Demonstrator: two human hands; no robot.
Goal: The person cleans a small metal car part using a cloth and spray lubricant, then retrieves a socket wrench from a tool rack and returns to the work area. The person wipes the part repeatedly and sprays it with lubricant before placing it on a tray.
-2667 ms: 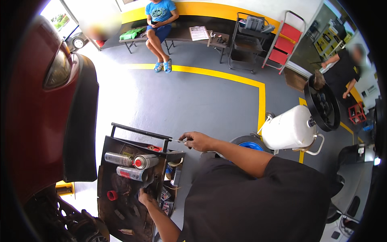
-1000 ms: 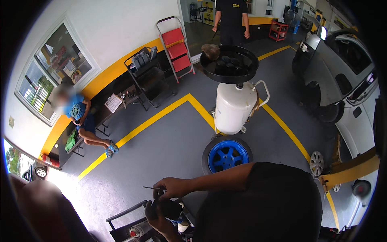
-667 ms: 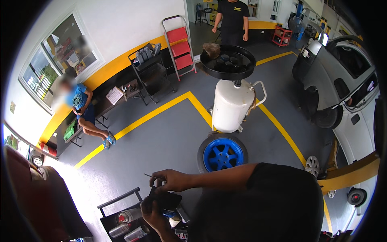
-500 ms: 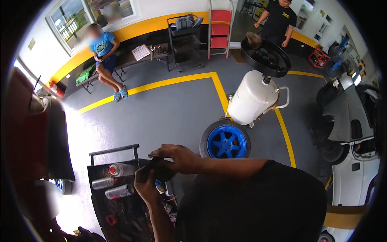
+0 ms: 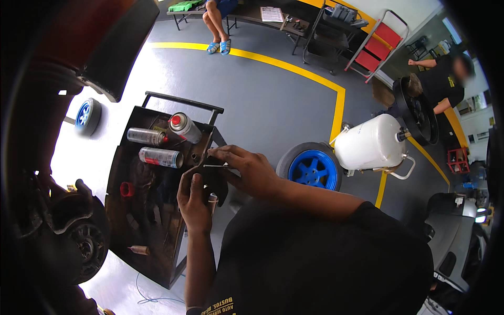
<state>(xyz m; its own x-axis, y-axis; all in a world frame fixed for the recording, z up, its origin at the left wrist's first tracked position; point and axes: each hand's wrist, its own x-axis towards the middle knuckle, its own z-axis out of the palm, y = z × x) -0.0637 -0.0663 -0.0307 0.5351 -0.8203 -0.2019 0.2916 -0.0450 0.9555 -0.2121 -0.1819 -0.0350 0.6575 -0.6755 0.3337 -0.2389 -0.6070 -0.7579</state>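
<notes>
A: What've we got?
B: Our left hand (image 5: 195, 207) is half-curled on a dark part (image 5: 217, 185); our right hand (image 5: 248, 167), nearly closed, pinches a thin rod (image 5: 214, 166) above it. Tray (image 5: 169, 247) left of both: three spray cans (image 5: 161, 157), red cap (image 5: 126, 189).

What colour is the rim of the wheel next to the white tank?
The rim is bright blue; the head view, the only one, shows it.

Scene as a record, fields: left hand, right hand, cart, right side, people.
left hand: holding a dark part, exact kind unclear
right hand: gripping a thin metal rod at that part
cart: dark tray carrying three cans and a red cap
right side: blue-rimmed wheel, white tank
people: one seated, one standing
</notes>
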